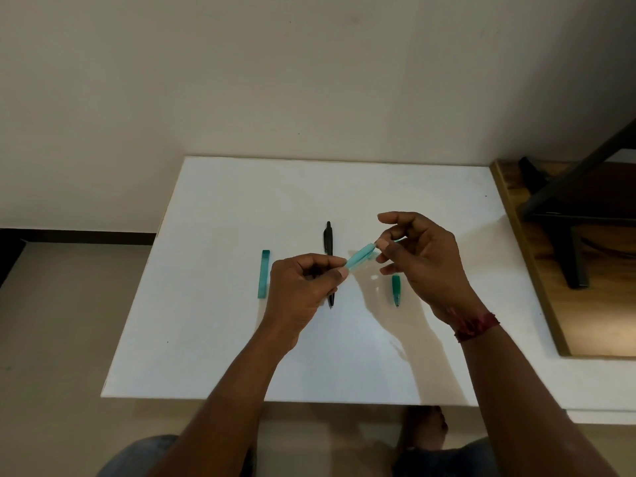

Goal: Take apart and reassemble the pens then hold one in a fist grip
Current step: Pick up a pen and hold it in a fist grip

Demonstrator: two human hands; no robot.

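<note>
I hold the teal barrel just right of the black pen, my left hand pinching its near end to steady it and my right hand pinching the far end, probably to work its insides, while the cap left of that pen and the tip piece to its right lie on the counter, clear of my hands.

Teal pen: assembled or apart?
Apart. The left hand and right hand hold the teal barrel; the teal cap and teal tip piece lie separately on the table.
</note>
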